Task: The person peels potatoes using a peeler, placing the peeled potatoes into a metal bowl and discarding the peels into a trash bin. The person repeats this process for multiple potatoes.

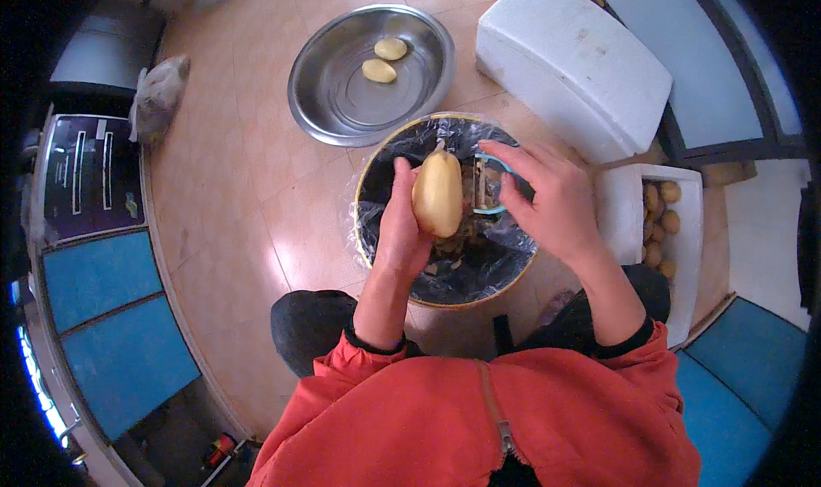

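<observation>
My left hand grips a large, mostly peeled potato, a strip of peel hanging at its far end. Just right of it, my right hand holds a light-blue peeler between thumb and fingers, its blade apart from the potato. Both are above a round bin lined with dark and clear plastic, with peelings inside. Beyond the bin stands a steel basin holding two peeled potatoes.
A white foam box with several unpeeled potatoes stands at the right. A larger foam box lies behind it. Blue cabinet doors line the left, near a tied plastic bag on the tiled floor.
</observation>
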The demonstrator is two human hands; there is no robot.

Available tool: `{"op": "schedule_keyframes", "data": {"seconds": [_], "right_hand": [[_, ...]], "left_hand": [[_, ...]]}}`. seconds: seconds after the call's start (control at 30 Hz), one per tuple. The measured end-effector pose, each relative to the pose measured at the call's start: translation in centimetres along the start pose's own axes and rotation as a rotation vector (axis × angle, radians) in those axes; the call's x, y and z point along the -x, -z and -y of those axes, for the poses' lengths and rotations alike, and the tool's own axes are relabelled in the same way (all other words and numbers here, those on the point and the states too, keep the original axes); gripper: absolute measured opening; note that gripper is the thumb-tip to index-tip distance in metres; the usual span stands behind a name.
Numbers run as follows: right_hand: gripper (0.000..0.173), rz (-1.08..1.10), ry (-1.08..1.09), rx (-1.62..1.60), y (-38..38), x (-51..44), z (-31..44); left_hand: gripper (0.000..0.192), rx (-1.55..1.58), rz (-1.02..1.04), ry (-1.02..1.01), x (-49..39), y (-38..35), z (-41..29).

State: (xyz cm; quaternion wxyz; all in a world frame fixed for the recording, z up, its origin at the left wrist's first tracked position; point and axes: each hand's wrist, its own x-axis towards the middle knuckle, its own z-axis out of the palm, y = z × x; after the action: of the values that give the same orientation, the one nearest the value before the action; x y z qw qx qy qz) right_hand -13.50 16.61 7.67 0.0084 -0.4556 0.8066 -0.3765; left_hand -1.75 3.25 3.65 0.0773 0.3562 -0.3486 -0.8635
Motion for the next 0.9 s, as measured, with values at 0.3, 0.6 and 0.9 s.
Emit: {"op": "schedule_keyframes", "data": {"seconds": [0.3, 0.6, 0.9], "right_hand": [[0.047, -0.107, 0.181, 0.155, -2.7, 1.6, 1.6], [0.034, -0.050, 0.007, 0.433, -2.5, 1.4, -0.7], [0.015, -0.054, 0.165, 0.045, -2.1, 0.1, -1.1]], "left_hand": [[0.040, 0.198, -0.069, -0.038, -0.9, 0.2, 0.9], [0.046, 0.034, -0.200, -0.207, -1.1, -0.4, 1.4], [0.069, -0.490, -0.049, -0.171, 3.6, 2.2, 1.0]]}}
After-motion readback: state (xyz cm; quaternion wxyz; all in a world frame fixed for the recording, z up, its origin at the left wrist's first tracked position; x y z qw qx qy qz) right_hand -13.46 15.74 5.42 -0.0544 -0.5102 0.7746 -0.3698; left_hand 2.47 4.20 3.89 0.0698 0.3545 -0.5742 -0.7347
